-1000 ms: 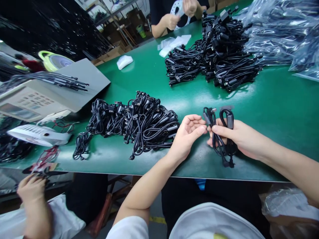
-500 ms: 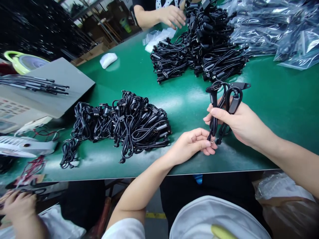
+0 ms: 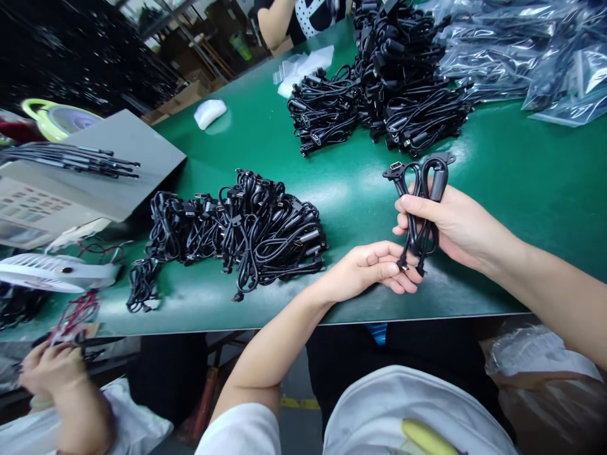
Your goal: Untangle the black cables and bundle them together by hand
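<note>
Glossy green desk (image 3: 516, 196) spans before you; your right hand (image 3: 458, 221) grips a looped black cable bundle (image 3: 417, 235) above its near right part. Your left hand (image 3: 372, 268) touches the bundle's small black plugs (image 3: 403, 263); you cannot tell whether it pinches.

Black is dominating my feed: the held coiled cables (image 3: 417, 234), the nearer cable pile (image 3: 265, 234) and the farther cable pile (image 3: 398, 82) are all sharing it, while the tabletop (image 3: 512, 183) is gleaming deep green. At right, clear plastic bags (image 3: 497, 50) are shining silvery blue. At left, I am picking out a round device (image 3: 71, 119) rimmed in lime green, a grey-beige instrument (image 3: 42, 202) with rows of small brownish marks, and red wires (image 3: 78, 313). A co-worker's black top (image 3: 294, 30) is displaying a white panel (image 3: 310, 14) with dark dots; the wearer's whitish-grey shirt (image 3: 370, 404) is bearing a yellow patch (image 3: 425, 436).
</note>
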